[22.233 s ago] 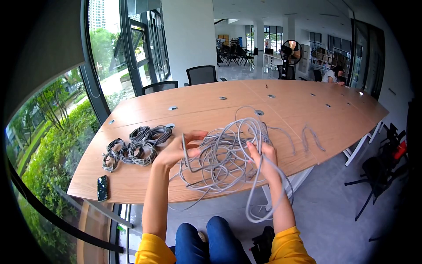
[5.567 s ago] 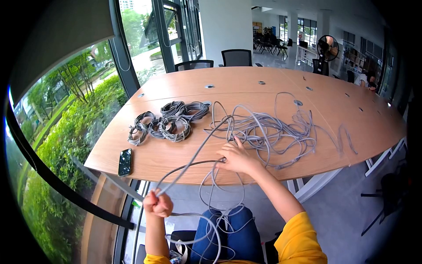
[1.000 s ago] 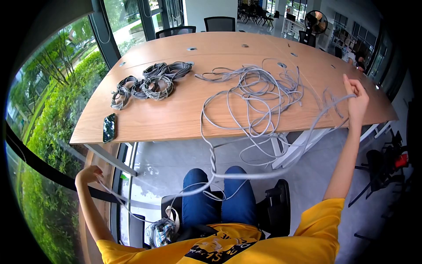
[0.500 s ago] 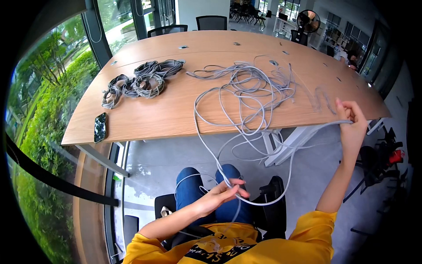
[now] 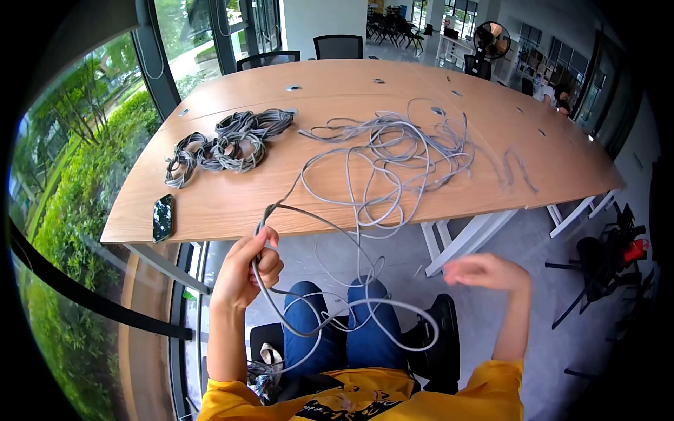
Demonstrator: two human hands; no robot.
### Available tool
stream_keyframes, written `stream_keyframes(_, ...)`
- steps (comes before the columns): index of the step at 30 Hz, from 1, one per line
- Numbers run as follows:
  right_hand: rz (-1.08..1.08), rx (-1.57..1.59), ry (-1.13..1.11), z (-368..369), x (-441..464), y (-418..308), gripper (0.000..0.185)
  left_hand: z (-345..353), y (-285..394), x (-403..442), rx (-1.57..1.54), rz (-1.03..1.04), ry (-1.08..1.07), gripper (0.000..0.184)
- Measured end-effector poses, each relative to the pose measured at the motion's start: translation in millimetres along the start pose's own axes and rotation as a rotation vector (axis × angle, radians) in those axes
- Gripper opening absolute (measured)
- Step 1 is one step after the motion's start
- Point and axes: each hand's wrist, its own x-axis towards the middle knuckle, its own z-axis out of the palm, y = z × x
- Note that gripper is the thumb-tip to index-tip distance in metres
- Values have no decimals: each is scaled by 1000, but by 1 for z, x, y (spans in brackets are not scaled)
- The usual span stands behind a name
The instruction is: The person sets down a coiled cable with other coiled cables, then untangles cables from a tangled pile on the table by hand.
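A long grey cable (image 5: 309, 210) runs from a loose tangle on the table down over the front edge and loops above my lap. My left hand (image 5: 246, 270) is closed around it near the table's front edge, with a bend of cable sticking up above the fist. To the right, my right hand (image 5: 488, 272) is held in the air, slightly blurred, with its fingers stretched out toward the left. No cable shows in it. The nearest cable loop (image 5: 432, 330) hangs below and to the left of that hand.
Bundled coils of grey cable (image 5: 242, 140) lie on the left of the wooden table (image 5: 210, 210), with a phone (image 5: 163, 217) near its front left corner. Mesh chairs (image 5: 338, 47) stand behind, a fan (image 5: 491, 41) at the back right. A window lines the left side.
My left hand has risen from my lap toward the left, now closed on the cable. My right hand has let go of the cable and come down and left. The loops have shifted left.
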Motion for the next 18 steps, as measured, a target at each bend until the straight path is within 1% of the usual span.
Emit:
stream_keyframes(1,39,-22,120,2,18,14,30,-1,-2,0,-46,-11,1,28)
stream_keyframes(3,171,-347,32,11,54,32,30,-3,2,-1,-100,39,-15,28)
stream_keyframes(5,231,-738,37,31,99,84,34,-12,12,-2,-181,57,-35,28)
stream_keyframes(7,416,-898,-79,58,133,113,43,-19,21,1,-325,70,-52,27)
stream_keyframes(8,517,-833,-164,75,151,140,45,-20,26,1,-361,90,-79,27)
stream_keyframes(10,420,-849,-279,108,166,185,50,-21,35,3,-400,146,-101,27)
stream_keyframes(11,219,-925,-308,125,165,200,55,-24,38,5,-414,158,-128,27)
stream_keyframes(13,125,-894,1,164,154,213,63,-24,45,9,-449,163,-113,27)
stream_keyframes(14,39,-1016,70,173,152,214,50,-26,48,13,-456,164,-132,27)
stream_keyframes(15,36,-1017,59,176,157,224,50,-28,51,17,-472,167,-141,28)
stream_keyframes(17,-196,-1235,207,187,171,247,37,-28,58,27,-496,170,-170,27)
stream_keyframes(18,-103,-1227,283,176,173,227,32,-28,63,30,-473,178,-165,28)
